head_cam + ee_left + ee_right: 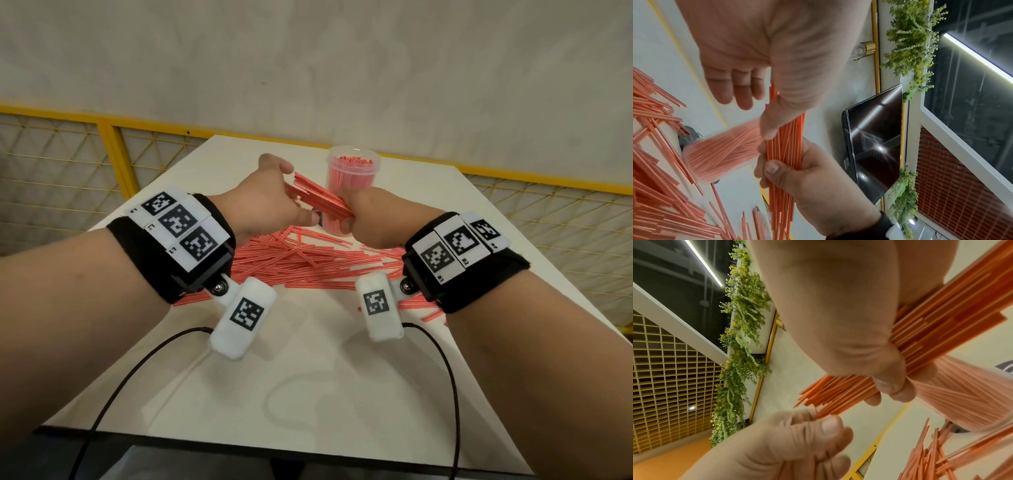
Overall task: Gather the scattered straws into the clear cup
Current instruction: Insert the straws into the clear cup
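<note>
My right hand [363, 205] grips a bundle of red straws [320, 198] around its middle, held slanted above the table. In the left wrist view its thumb and fingers [774, 168] curl round the bundle [785, 154]. My left hand [267, 202] is at the bundle's upper left end; its fingers [735, 91] hang relaxed and its thumb lies against the straws. The clear cup [352, 174] stands upright just behind the hands, packed with straws. A wide pile of loose straws [301, 262] lies on the white table [308, 377] below both wrists.
A yellow-framed mesh railing [113, 144] runs behind and beside the table. Two black cables [137, 370] trail from the wrist cameras over the near table edge. More loose straws [419, 306] lie under my right wrist. Some small dark thing [689, 138] sits by the cup's base.
</note>
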The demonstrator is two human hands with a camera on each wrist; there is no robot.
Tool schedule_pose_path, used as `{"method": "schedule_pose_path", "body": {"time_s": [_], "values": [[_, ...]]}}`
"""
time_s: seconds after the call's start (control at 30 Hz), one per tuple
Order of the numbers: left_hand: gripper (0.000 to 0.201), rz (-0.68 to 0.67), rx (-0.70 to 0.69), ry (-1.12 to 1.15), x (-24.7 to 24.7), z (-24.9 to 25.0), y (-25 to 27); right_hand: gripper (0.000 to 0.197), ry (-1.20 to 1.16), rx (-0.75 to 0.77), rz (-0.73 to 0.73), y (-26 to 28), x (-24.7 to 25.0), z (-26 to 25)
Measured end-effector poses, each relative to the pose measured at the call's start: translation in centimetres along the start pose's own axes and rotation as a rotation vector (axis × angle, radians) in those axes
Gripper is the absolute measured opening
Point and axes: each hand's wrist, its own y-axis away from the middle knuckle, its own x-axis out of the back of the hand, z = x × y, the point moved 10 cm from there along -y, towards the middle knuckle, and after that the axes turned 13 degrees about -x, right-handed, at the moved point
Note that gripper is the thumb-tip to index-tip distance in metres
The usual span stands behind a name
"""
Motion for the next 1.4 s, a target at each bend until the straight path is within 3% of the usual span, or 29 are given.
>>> {"method": "schedule_pose_path", "body": {"time_s": [0.1,0.23,0.3,0.4,0.6,0.77,0.87,1.0,1.1,1.23,1.4], "values": [[0.065,-0.029,0.035,-0.021,-0.4,-0.7,0.3,0.020,-0.094,-0.001,0.106,0.0,1.6,0.4],[0.061,-0.069,-0.123,0.073,-1.5,1.7,0.2,0.026,-0.539,0.007,0.277,0.5,4.5,1.8],[0.054,-0.160,-0.175,0.062,-2.7,2.7,0.1,0.030,-0.807,0.031,0.294,1.0,4.7,2.6],[0.048,-0.247,-0.189,0.061,-4.5,3.1,0.0,0.030,-1.013,0.083,0.287,1.7,4.1,3.6],[0.072,-0.168,-0.389,0.056,-5.5,7.7,-1.4,0.024,-1.113,0.026,0.300,1.7,1.8,6.0],[0.081,-0.147,-0.556,0.028,-6.1,11.2,-2.6,0.023,-1.087,0.029,0.259,1.3,0.3,6.5],[0.073,-0.148,-0.581,-0.107,-6.8,11.0,-3.1,0.021,-1.091,0.026,0.235,1.0,-0.5,6.8],[0.071,-0.260,-0.534,-0.333,-8.7,9.4,-2.9,0.019,-1.159,0.022,0.195,0.7,-1.4,7.2],[0.078,-0.252,-0.571,-0.324,-8.7,9.5,-2.3,0.020,-1.156,0.033,0.208,0.7,-1.3,7.1],[0.067,-0.329,-0.591,-0.385,-9.6,8.9,-1.5,0.029,-1.121,0.002,0.220,0.4,-1.5,7.5],[0.068,-0.288,-0.624,-0.383,-9.4,8.7,-0.7,0.028,-1.152,-0.020,0.220,0.2,-1.9,7.9]]}}
